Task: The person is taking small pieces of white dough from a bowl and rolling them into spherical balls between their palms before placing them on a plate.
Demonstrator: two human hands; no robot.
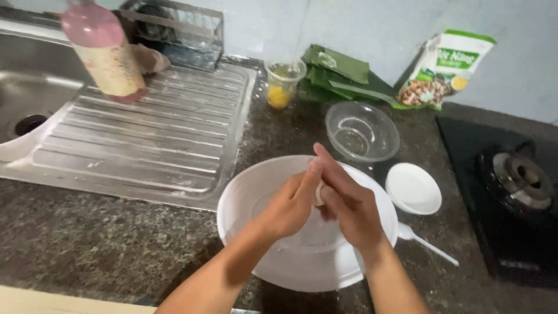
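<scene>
Our forearms came in from six o'clock and met over the white bowl [256, 197]. Our left hand [290, 203] and right hand [347, 204] were pressed together, fingers curled around a small pale lump [319, 193] that showed only as a sliver between the palms. What the lump was, we could not tell. Both hands were closed on it, held over the middle of the bowl.

The bowl stood on a dark speckled counter [87, 244]. Just beside it at three o'clock lay a small white dish [414, 188], and at four o'clock a white spoon [427, 242] with its handle pointing away from the bowl. At one o'clock, near the rim, sat a clear glass bowl [362, 131]. At twelve o'clock stood a clear cup [283, 82] with something yellow in its bottom, and beside that, towards one o'clock, a stack of green packets [340, 72]. Farther out at two o'clock a printed bag [444, 70] leaned on the wall.

At three o'clock, well apart, was a black gas burner [517, 177]. At ten o'clock spread the steel drainboard [151, 139] of a sink [29, 87], with a pink-capped bottle [104, 52] standing on it.
</scene>
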